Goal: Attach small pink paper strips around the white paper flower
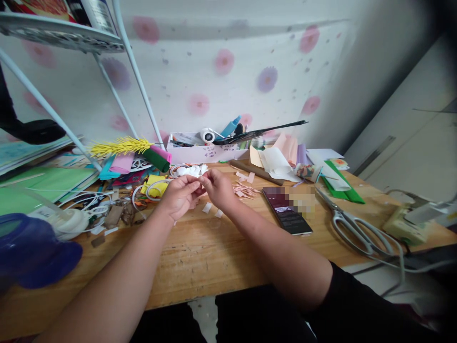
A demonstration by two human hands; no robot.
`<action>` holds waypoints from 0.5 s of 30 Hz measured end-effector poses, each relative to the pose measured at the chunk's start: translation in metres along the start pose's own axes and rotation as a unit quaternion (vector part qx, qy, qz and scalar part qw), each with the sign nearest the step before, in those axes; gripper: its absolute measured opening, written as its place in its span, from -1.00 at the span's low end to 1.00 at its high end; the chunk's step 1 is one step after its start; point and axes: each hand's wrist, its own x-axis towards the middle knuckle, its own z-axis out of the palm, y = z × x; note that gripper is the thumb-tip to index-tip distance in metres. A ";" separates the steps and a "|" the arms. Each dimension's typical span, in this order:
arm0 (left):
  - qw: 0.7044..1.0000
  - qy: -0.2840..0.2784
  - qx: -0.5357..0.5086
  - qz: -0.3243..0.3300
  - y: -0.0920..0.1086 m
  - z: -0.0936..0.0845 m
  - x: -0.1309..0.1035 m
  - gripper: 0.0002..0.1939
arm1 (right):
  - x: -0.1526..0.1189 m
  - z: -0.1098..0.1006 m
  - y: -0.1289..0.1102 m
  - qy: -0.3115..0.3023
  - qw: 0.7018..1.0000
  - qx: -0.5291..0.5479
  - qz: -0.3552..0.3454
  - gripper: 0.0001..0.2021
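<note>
My left hand and my right hand meet above the wooden table, fingertips pinched together. Whatever small thing lies between them is too hidden to name. Just behind the fingers is a crumpled white bundle. Small pale paper pieces lie on the wood beneath my right hand. To its right sits a little heap of thin pinkish paper strips.
A phone and large scissors lie at right. Coiled white cable, a yellow bristly stem and a blue object crowd the left. A white box stands at the back, beside a metal shelf rack.
</note>
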 end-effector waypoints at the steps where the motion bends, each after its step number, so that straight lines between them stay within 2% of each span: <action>1: 1.000 0.008 0.006 0.011 -0.001 0.000 0.001 -0.85 | 0.000 0.001 -0.001 0.004 1.000 -0.010 0.006 -0.81; 6: 0.984 0.073 0.116 0.110 -0.004 0.001 0.004 -0.84 | -0.001 0.007 -0.003 0.007 0.997 -0.009 0.072 -0.78; 11: 0.934 0.129 0.275 0.188 -0.007 0.001 0.006 -0.85 | -0.002 0.016 0.004 0.010 0.989 0.057 0.136 -0.76; 15: 0.890 0.145 0.369 0.224 -0.007 0.000 0.005 -0.87 | -0.003 0.024 0.004 0.003 0.965 0.163 0.206 -0.75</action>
